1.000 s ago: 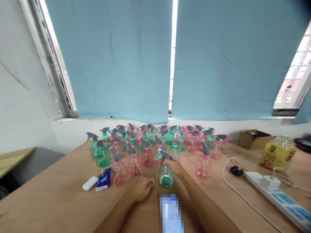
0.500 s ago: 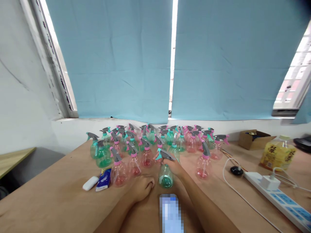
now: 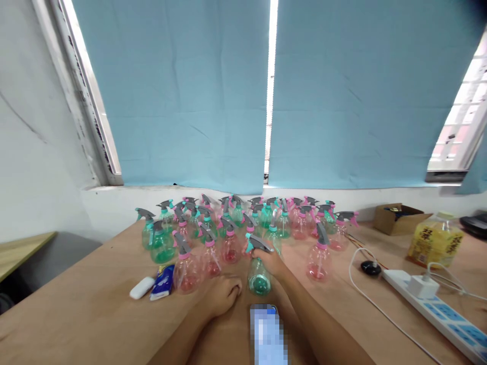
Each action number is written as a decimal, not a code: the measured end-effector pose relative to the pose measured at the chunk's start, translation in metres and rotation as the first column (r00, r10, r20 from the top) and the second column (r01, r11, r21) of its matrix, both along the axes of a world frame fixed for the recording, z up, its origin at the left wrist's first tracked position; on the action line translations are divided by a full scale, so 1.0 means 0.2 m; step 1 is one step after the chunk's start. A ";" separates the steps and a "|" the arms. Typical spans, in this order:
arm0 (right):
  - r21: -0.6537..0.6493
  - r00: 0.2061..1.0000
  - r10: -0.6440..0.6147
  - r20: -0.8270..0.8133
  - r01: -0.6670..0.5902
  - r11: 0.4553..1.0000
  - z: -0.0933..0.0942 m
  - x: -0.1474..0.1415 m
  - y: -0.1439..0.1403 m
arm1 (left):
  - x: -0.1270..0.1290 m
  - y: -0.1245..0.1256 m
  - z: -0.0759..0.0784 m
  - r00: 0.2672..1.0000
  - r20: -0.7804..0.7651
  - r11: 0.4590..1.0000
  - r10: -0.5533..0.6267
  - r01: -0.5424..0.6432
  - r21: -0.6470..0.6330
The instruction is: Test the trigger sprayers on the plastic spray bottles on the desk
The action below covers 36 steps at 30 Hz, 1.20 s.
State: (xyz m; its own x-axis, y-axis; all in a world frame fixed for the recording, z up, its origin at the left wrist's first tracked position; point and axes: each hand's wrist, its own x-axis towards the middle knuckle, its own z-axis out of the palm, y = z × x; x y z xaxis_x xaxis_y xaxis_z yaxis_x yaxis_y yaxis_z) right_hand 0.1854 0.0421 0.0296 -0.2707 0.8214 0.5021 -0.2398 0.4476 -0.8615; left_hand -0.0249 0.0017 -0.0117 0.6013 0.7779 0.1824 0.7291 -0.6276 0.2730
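Two bare hands are at the table (image 3: 95, 309), and I watch the right hand (image 3: 269, 259) closed around the neck of one green spray bottle (image 3: 259, 285). That bottle is my landmark: it is just beyond the one phone (image 3: 268, 337). Just left of it, the left hand (image 3: 225, 295) lies curled in a loose fist; I can't tell whether anything is inside. Near its left stand three pink spray bottles (image 3: 187, 274); one more pink bottle (image 3: 318, 263) is off to its right. Behind it crowd over a dozen others, too overlapped to count exactly. Farther left lie one blue packet (image 3: 162, 284) and one white case (image 3: 142, 288); well right, one power strip (image 3: 443, 312). Compared with half a second ago, I notice no clear change: bottle and hands keep their places.
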 end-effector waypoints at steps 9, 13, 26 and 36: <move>0.157 0.861 -0.500 0.093 0.483 0.861 -0.08 0.00 -0.07 | 0.01 0.00 0.02 1.000 -0.002 1.000 0.008 -0.008 -0.019; 0.265 0.699 -0.700 0.147 0.654 0.709 -0.13 0.06 -0.10 | 0.01 -0.01 0.03 1.000 -0.007 1.000 0.013 -0.014 -0.023; 0.466 0.220 -0.942 0.254 0.826 0.318 -0.19 0.31 -0.09 | 0.01 -0.01 0.04 1.000 0.023 1.000 0.012 -0.012 -0.022; 0.453 0.239 -0.944 0.227 0.833 0.319 -0.24 0.37 0.06 | 0.02 -0.02 0.06 1.000 0.030 0.999 0.006 -0.005 -0.043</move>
State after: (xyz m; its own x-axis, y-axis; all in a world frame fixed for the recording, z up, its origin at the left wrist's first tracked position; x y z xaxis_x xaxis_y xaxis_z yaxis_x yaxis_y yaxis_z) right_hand 0.2591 0.0546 -0.0193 0.3683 0.5586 0.7431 0.7460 0.2994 -0.5948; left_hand -0.0209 -0.0018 0.0008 0.5919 0.7885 0.1670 0.7235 -0.6111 0.3210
